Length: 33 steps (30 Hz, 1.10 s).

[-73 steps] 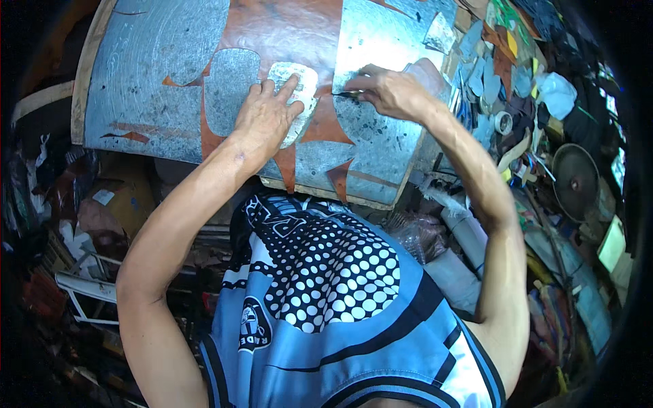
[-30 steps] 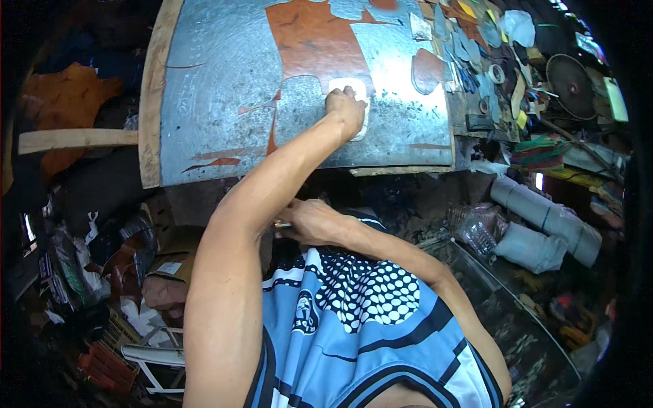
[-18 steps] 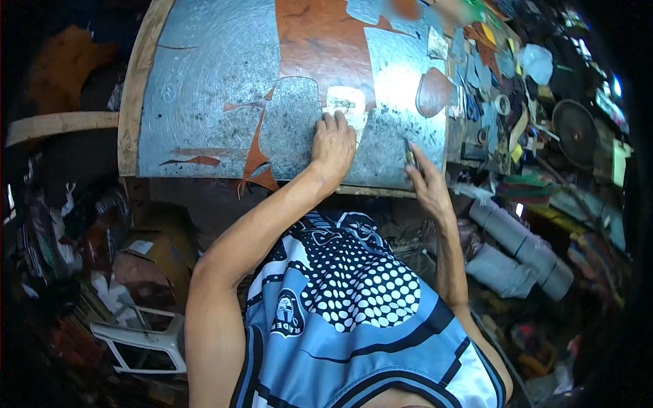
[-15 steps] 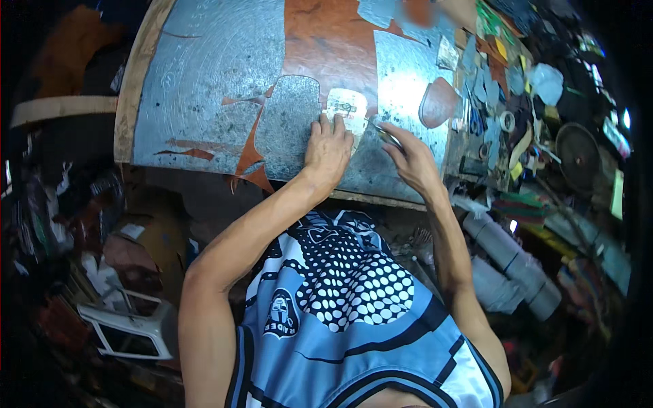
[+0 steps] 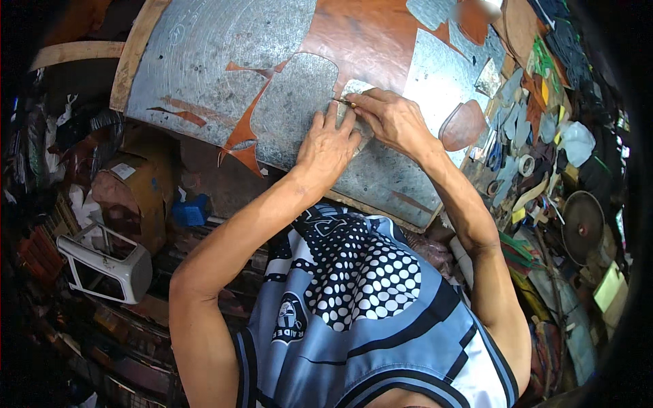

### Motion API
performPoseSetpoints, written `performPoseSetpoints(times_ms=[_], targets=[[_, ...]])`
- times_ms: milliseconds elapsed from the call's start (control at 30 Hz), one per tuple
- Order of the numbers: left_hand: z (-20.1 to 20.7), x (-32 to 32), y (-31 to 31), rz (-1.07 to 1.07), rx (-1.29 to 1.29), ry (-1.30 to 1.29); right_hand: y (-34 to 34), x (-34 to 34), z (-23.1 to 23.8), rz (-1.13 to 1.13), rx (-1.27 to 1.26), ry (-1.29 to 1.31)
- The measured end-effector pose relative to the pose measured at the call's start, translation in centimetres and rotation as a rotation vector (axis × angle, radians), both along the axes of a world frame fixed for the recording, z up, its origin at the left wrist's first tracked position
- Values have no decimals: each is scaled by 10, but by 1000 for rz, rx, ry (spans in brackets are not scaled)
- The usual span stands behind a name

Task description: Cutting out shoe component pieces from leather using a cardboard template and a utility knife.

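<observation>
A large sheet of reddish-brown leather lies on the grey metal-topped table. At its near edge is a pale, rounded flat template, partly covered by both hands. My left hand rests on the template with its fingers stretched out and apart. My right hand pinches a slim pen-like tool with a dark pointed tip. The tip points left, at the template's left edge, just beyond my left fingertips. Whether the tool is a knife or a marker is too small to tell.
Thin leather offcuts lie left of my left hand. A rounded brown leather piece sits at the table's right. Beyond it are cluttered scraps, a tape roll and a round dark disc. A white plastic stool stands lower left.
My right hand has moved up and left across the template, bringing the tool from its right side to its left edge. My left hand stays on the template. The whole view has tilted.
</observation>
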<state>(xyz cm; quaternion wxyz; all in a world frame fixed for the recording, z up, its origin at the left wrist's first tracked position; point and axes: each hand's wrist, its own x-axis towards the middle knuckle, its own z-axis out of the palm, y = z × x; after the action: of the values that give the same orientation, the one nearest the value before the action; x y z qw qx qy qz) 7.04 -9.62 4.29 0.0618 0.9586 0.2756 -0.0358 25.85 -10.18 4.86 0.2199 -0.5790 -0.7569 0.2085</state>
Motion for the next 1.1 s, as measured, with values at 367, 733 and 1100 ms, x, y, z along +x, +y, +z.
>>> performPoseSetpoints(times_ms=[367, 733, 1100], targets=[[3, 3, 4, -1, -98, 16, 8, 9, 2, 116, -44, -124], [6, 7, 7, 2, -111, 3, 14, 14, 9, 113, -21, -163], [6, 9, 11, 0, -123, 34, 86, 43, 9, 553, 65, -443]])
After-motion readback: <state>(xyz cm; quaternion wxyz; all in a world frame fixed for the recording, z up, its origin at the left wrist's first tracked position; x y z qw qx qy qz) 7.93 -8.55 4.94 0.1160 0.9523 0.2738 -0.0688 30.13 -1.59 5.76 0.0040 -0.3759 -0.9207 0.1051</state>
